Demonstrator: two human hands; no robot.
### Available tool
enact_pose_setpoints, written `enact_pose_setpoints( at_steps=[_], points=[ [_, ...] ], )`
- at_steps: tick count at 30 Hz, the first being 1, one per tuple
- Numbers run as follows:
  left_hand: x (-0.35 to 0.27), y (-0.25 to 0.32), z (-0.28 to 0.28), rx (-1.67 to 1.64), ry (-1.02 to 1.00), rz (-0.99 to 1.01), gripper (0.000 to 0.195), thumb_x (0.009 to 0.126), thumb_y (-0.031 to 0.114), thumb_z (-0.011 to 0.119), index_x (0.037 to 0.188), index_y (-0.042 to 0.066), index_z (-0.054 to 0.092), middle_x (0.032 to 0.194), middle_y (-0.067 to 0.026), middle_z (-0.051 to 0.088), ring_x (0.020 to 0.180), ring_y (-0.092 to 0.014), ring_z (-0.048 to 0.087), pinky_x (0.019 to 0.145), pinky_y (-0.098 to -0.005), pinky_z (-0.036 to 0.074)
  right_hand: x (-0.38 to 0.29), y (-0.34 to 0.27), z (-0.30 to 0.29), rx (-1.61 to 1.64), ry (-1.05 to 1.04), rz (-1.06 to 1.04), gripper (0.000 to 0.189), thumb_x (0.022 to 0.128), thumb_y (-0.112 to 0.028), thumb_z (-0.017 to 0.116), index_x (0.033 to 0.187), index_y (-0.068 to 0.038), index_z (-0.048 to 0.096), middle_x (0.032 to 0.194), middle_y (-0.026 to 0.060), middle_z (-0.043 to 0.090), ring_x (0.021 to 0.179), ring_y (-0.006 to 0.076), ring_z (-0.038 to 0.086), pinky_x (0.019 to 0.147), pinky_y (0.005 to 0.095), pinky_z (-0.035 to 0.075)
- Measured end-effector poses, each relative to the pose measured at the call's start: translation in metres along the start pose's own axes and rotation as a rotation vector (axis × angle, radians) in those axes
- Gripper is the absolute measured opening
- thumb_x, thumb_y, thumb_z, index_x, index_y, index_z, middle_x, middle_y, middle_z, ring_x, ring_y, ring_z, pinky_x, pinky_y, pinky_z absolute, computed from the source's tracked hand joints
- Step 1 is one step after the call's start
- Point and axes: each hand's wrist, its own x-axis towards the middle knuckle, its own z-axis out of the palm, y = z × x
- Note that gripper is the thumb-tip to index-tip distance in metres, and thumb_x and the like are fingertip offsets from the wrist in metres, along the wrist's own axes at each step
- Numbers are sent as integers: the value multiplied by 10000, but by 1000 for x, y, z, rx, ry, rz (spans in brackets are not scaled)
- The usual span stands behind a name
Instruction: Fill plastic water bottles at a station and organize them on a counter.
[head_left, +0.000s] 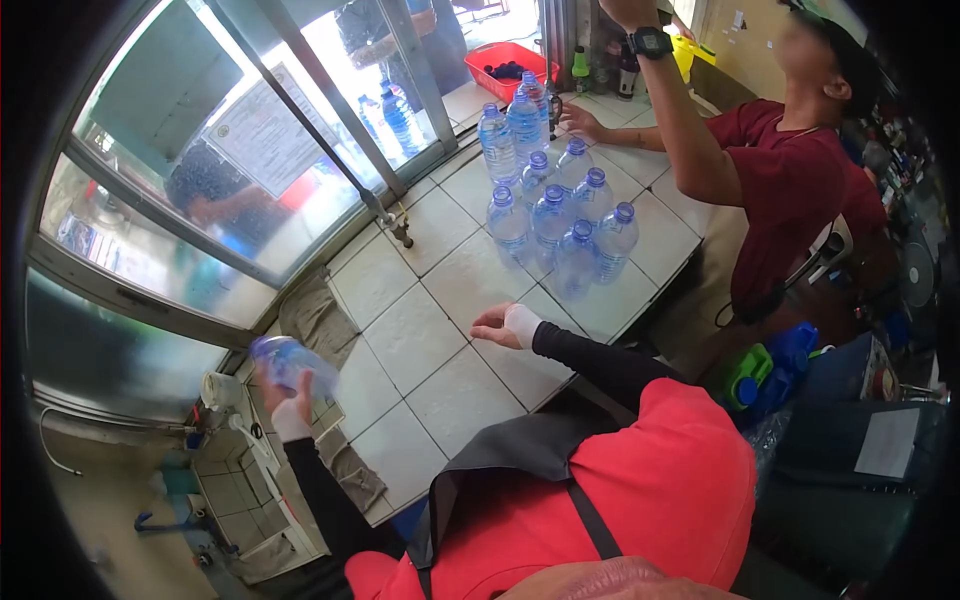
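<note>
My left hand (285, 397) grips a clear plastic bottle (304, 364) with a bluish tint, tilted on its side above the left end of the white tiled counter (439, 367). The bottle is slightly blurred. Over the middle of the counter, my right hand (499, 326) is loosely curled and holds nothing. Beyond it stand several clear bottles without caps (551, 214), upright and close together. Those at the back, such as one bottle by the window (499, 142), appear to hold water. Whether each front bottle is empty, I cannot tell.
A metal tap (397, 229) hangs over the counter beside the sliding window (300, 150). Grey cloths (319, 319) lie along the left edge. A person in a dark red shirt (787, 165) stands at the right, one hand near the second tap (553, 109). A red basket (499, 67) sits behind.
</note>
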Motion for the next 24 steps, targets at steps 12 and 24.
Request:
enact_pose_setpoints(
  at_steps=[12, 24],
  points=[
    [-5, -61, 8, -762, -194, -351, 797, 831, 114, 769, 1456, 90, 276, 1240, -131, 564, 1046, -213, 602, 914, -340, 485, -33, 20, -13, -50, 54, -72, 416, 870, -397, 666, 1103, -54, 698, 1065, 149, 708, 1032, 249, 666, 896, 346, 509],
    [-22, -124, 23, -1558, 188, -964, 522, 894, 478, 601, 1215, 68, 562, 1066, -127, 672, 921, -237, 681, 726, -307, 597, -42, 24, -19, -48, 84, -74, 410, 845, -391, 688, 1063, -44, 711, 1031, 155, 714, 978, 255, 672, 866, 354, 512]
  ],
)
